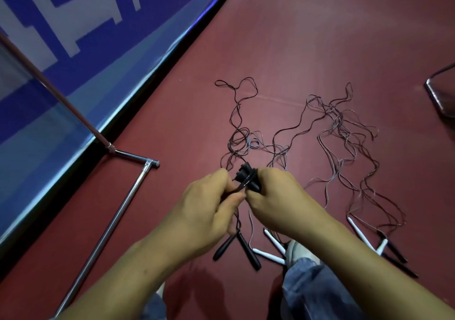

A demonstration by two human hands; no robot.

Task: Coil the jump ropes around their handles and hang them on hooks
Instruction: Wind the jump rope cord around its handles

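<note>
Between left hand [209,204] and right hand [275,196] | black handles [247,178] | right grips them | left pinches rope [240,186]

Nothing legible shows. Far up and left of the jump rope [247,178] gripped by the left hand [206,204] and right hand [278,196], a blue banner [98,56] bears large white strokes, cropped and too partial to read.
</note>
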